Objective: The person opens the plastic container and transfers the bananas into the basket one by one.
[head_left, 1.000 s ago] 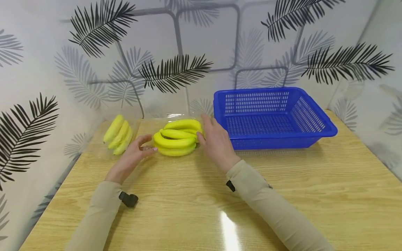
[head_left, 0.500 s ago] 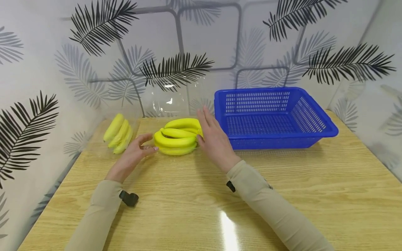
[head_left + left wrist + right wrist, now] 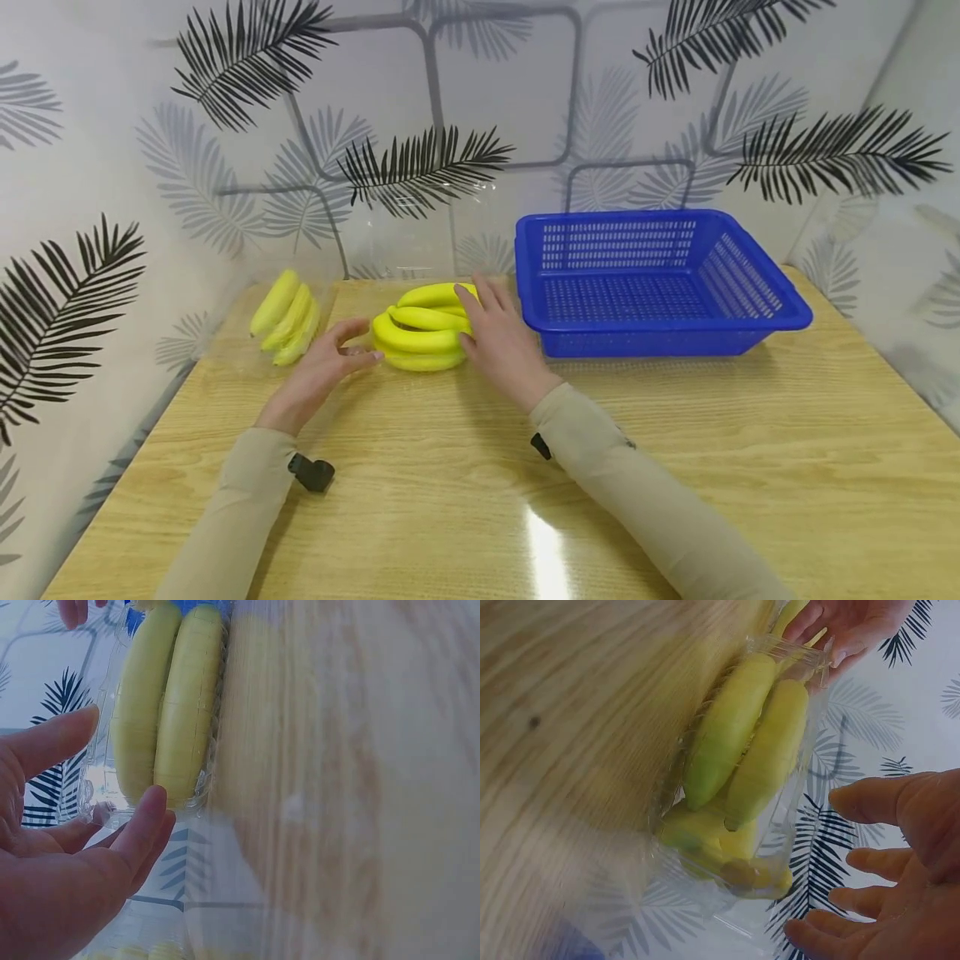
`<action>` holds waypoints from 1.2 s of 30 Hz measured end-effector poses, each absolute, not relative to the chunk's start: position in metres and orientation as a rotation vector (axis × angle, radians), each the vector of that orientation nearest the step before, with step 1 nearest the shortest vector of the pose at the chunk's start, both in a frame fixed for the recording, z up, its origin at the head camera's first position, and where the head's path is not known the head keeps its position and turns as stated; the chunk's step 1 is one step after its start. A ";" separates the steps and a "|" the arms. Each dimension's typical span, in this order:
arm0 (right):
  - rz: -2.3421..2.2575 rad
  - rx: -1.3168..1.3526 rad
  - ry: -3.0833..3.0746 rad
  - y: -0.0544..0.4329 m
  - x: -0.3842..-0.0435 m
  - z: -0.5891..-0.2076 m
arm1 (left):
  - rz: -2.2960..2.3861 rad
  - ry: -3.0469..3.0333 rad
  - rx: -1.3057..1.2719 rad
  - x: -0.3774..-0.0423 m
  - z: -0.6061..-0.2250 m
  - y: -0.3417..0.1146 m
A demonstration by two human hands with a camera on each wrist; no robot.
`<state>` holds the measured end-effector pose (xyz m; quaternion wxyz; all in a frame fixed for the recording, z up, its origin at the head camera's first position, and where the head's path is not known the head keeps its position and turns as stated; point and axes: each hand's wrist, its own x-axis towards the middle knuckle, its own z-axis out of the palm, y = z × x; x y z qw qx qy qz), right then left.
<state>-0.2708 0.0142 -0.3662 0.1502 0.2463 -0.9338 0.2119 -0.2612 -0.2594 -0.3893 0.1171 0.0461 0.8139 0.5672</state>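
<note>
Several yellow bananas lie side by side in a clear plastic clamshell box, its transparent lid standing raised behind them against the wall. My left hand is at the box's left end, thumb and fingers spread apart, fingertips right at its corner. Over the right end of the bananas is my right hand, fingers loosely extended; in the right wrist view its fingers are spread beside the box. Another bunch of bananas sits in a second clear box left of my left hand.
A blue slotted plastic basket stands at the back right, close to my right hand. The wooden table meets a leaf-patterned wall just behind the boxes.
The clear lid has swung up and back to stand behind the bananas. My right hand has shifted left, its fingers now over the bananas' right end. My left hand stays by the box.
</note>
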 end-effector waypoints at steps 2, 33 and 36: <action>0.618 0.709 -2.697 0.012 -0.275 -0.368 | 1.662 2.383 0.137 -0.262 -0.390 -0.259; 0.804 0.445 -2.866 -0.010 -0.351 -0.373 | 1.665 2.393 0.118 -0.263 -0.389 -0.259; 0.815 0.441 -2.837 -0.010 -0.349 -0.371 | 1.662 2.397 0.117 -0.262 -0.389 -0.260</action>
